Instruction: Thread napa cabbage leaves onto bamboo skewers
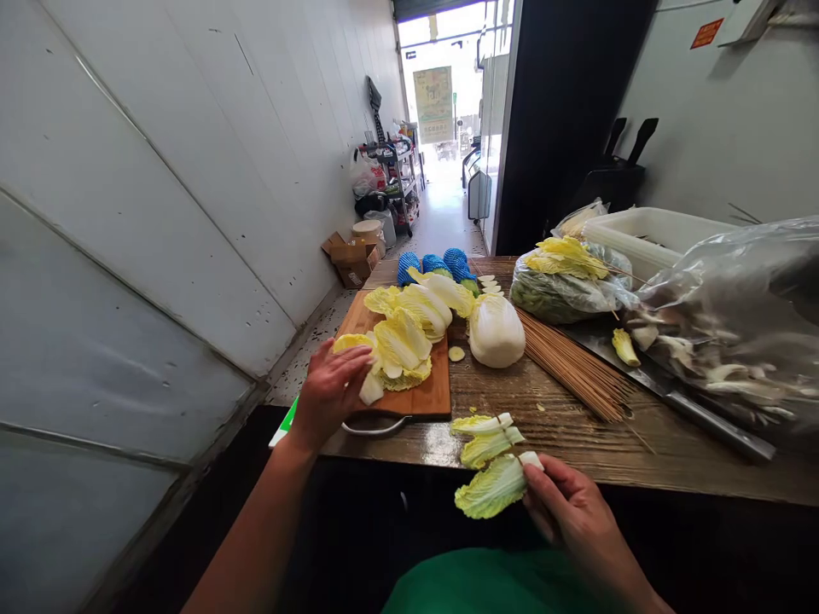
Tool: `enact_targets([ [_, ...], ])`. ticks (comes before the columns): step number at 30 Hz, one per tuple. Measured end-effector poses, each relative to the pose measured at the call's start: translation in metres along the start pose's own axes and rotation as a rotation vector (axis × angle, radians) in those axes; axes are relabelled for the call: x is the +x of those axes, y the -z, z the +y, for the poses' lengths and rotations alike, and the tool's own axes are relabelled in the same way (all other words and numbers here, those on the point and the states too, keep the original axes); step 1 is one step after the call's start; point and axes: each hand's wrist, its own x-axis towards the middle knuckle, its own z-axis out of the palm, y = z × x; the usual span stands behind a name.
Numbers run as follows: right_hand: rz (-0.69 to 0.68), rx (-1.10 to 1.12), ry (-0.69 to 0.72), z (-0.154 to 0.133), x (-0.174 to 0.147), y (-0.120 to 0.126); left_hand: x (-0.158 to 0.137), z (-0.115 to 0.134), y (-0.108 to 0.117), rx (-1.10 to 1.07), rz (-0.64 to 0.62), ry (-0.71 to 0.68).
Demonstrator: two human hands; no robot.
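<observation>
My left hand (325, 396) is at the left edge of the wooden cutting board (438, 388), its fingers closed on a yellow-white cabbage leaf (371, 389). More loose cabbage leaves (402, 345) lie heaped on the board beside it. My right hand (569, 503), at the table's front edge, pinches the white end of the nearest of several leaf pieces on a skewer (504, 424). These skewered cabbage leaves (491, 488) have frilly green-yellow tips pointing left. Past the board's right side sits a pale cabbage head (496, 331).
Thin wooden skewers (576, 362) lie fanned right of the cabbage head, beside a long knife (717, 426). Bagged mushrooms (735, 367), a bag of greens (569, 286) and a white bin (659, 230) crowd the right. Blue-netted vegetables (435, 263) sit at the back. A wall (159, 170) stands left.
</observation>
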Motion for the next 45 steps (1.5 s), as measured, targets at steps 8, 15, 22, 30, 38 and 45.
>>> enact_targets([
  [8, -0.022, -0.057, 0.096, -0.011, 0.003, -0.007, 0.013, 0.066, -0.01, -1.248, -0.355, 0.819],
  [15, -0.191, 0.197, -0.052, -0.002, 0.017, 0.004, 0.009, 0.09, -0.042, -1.593, -0.689, 1.046],
  [22, -0.137, 0.353, -0.035, -0.002, 0.016, 0.011, 0.019, 0.1, -0.052, -1.538, -0.409, 1.014],
  [30, -0.159, 0.284, 0.018, 0.003, 0.011, 0.012, 0.013, 0.107, -0.058, -1.55, -0.691, 0.963],
  [38, -0.063, 0.015, 0.059, 0.004, 0.004, 0.008, 0.012, 0.112, -0.061, -1.581, -0.746, 1.029],
  [45, -0.045, 0.034, 0.029, 0.002, 0.003, 0.009, 0.011, 0.11, -0.062, -1.652, -0.79, 1.056],
])
